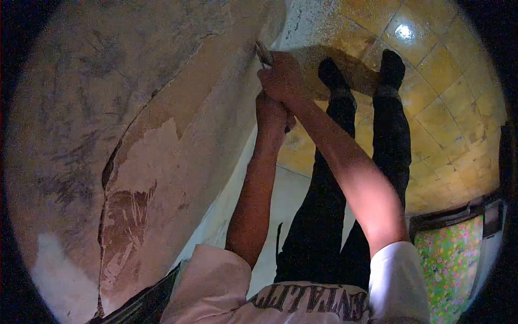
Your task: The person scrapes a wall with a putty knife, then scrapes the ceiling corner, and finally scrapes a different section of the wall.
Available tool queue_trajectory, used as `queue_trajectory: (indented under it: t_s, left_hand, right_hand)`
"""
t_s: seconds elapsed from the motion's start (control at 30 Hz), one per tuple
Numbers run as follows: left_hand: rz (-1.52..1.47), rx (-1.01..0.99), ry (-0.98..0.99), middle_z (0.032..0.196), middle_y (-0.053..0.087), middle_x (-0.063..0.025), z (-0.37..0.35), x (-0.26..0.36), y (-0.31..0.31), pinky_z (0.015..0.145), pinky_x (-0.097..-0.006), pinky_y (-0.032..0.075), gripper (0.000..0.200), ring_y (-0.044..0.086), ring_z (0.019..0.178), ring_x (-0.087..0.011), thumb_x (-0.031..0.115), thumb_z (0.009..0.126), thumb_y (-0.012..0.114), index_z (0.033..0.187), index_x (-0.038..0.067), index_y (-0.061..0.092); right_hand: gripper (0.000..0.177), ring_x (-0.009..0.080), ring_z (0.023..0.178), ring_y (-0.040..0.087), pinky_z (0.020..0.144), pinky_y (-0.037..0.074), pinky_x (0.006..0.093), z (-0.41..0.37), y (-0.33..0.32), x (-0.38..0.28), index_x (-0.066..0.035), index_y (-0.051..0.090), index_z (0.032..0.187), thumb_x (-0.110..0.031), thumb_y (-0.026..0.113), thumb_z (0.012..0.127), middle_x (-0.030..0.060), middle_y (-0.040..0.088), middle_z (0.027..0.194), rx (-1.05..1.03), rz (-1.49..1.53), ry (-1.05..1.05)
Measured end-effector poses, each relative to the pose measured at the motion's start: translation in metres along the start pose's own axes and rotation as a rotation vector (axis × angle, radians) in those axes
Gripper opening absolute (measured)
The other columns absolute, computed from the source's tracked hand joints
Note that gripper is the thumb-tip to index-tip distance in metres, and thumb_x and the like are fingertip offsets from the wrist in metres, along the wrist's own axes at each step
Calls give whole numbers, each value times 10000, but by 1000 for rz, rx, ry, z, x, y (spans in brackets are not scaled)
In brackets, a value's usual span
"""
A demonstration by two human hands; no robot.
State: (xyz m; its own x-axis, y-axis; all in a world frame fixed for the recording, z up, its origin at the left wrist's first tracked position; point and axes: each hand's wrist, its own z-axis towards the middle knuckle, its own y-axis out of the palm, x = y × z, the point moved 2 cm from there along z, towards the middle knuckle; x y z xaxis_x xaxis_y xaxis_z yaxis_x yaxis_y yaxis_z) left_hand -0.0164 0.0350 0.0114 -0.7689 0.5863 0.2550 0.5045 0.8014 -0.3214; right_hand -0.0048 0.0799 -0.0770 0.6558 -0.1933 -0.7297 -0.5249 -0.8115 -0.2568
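Note:
Both hands are closed around a slim hand tool (264, 54), whose exposed end looks greyish and points at the wall. Its exact kind is hard to make out in the dim light. My right hand (284, 77) grips it nearer the wall end. Just below, my left hand (271, 114) wraps round the lower part, close against the right. The tool's end is at or very near the wall (216, 108), on a brown area where the surface layer is gone; contact cannot be told. Most of the tool is hidden inside my fingers.
Along the wall runs a long crack (156, 93) with peeled, flaking patches. Yellow floor tiles (437, 116) carry pale debris (318, 24) near the wall. My feet in dark socks stand on the tiles. A green flowered cloth (450, 259) is at lower right.

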Motion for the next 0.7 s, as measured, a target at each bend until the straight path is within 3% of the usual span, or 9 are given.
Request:
queue_trajectory:
  t_s: [0.07,0.17,0.27,0.37,0.57,0.67,0.7]
  left_hand:
    - [78,43,-4,524,483,-38,-18,0,4,317,-295,274,333,428,349,-126,339,934,463,750,66,515]
    - [99,-38,12,509,477,-42,-4,-6,-2,318,-307,279,326,428,337,-140,346,934,454,781,64,515]
    - [82,45,34,526,485,-41,5,-11,8,326,-305,290,295,434,351,-138,333,932,457,823,65,514]
    - [-32,21,57,551,497,-36,5,-18,5,329,-298,295,268,441,371,-131,318,930,463,853,66,514]
    - [58,20,36,569,497,-18,-9,-8,-7,337,-280,286,239,437,390,-112,300,923,492,855,72,517]
    - [-2,36,63,566,489,-14,-28,-2,-5,333,-273,274,239,427,389,-102,302,920,499,855,73,518]
    - [-21,35,63,565,487,-13,-31,-1,-6,332,-271,270,240,423,387,-99,303,919,500,855,73,518]
  right_hand:
    - [378,438,941,584,842,471,481,-18,-11,-12,35,618,988,-206,647,699,274,604,968,-2,-10,42]
    - [364,437,941,588,848,467,488,3,-9,-9,37,620,981,-187,626,694,289,605,960,-227,-23,155]
    - [320,446,903,599,830,476,487,1,-29,-27,41,628,924,-170,614,684,292,615,919,-106,102,77]
    - [336,448,861,610,797,488,473,1,-4,4,31,634,930,-178,638,666,280,624,874,55,109,-116]
    - [395,433,813,615,742,488,459,-16,-11,-9,33,618,952,-210,676,646,284,619,855,-127,65,170]
    - [382,436,814,612,736,488,457,-36,-44,-52,23,626,941,-206,684,641,268,625,865,-176,372,93]
    - [385,435,825,612,748,489,457,-35,-41,-49,13,632,959,-198,682,640,262,629,870,-158,265,86]
